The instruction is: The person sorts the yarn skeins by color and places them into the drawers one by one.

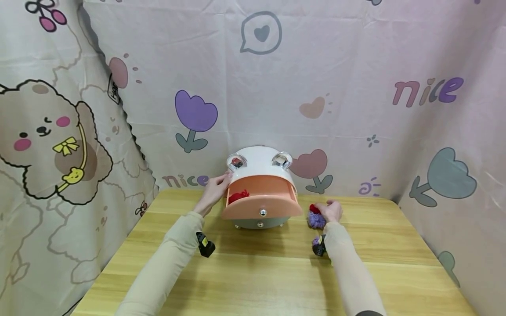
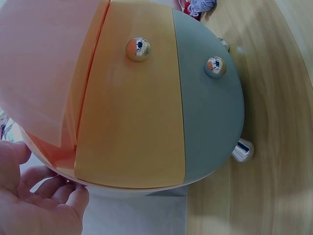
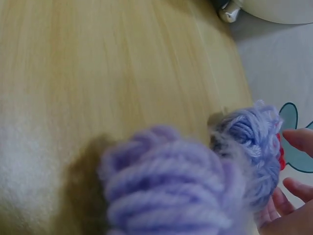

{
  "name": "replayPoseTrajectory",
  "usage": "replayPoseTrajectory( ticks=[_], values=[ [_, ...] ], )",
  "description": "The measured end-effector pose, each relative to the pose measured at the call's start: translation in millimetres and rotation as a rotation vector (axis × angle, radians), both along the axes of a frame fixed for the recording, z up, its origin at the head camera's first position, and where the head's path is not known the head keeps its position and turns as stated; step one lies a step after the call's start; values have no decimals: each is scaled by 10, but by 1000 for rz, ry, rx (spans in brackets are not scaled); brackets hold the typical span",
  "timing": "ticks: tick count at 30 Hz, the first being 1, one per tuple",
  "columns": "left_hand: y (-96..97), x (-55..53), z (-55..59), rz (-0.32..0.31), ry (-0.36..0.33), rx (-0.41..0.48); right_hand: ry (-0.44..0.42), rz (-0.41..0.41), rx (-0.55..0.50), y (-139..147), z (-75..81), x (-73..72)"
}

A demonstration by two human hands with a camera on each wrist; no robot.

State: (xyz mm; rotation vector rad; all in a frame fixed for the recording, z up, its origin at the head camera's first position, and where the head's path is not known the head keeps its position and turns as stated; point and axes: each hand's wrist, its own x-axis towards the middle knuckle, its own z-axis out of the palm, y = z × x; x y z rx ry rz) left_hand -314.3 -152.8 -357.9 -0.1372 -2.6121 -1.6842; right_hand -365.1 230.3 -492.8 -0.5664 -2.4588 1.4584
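Note:
A white rounded drawer box [image 1: 258,159] stands at the table's back. Its pink-orange top drawer [image 1: 261,206] is pulled out, with a red yarn bundle [image 1: 238,196] inside. My left hand [image 1: 214,192] rests its fingertips on the box's left side; in the left wrist view its bent fingers [image 2: 51,188] touch the rim. To the right of the box, my right hand [image 1: 332,211] reaches to a red yarn bundle [image 1: 314,209] behind a purple yarn bundle [image 1: 316,220]. In the right wrist view, thumb and fingers are spread beside the red yarn [image 3: 281,152], mostly hidden by the purple one.
Another purple yarn bundle [image 3: 171,186] lies nearer, partly under my right wrist in the head view. An orange drawer front [image 2: 132,112] and a grey-green one [image 2: 210,107] sit below the open drawer. A printed curtain [image 1: 261,87] hangs behind the wooden table [image 1: 261,281].

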Motion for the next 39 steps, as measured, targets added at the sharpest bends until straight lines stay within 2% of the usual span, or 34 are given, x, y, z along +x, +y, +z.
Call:
replayPoseTrajectory(
  ticks=[6, 12, 20, 28, 39],
  values=[
    [3, 10, 8, 4, -2, 10, -69, 37, 70, -20, -2, -7],
    [7, 2, -2, 3, -2, 12, -78, 69, 85, -32, 10, 27],
    [9, -8, 5, -1, -6, 1, -87, 81, 113, 17, -42, -20],
    [16, -1, 8, -1, 1, 9, -96, 89, 73, 76, -46, -11],
    [18, -1, 10, 12, 5, -12, -45, 102, 8, 130, 122, 66]
  ],
)
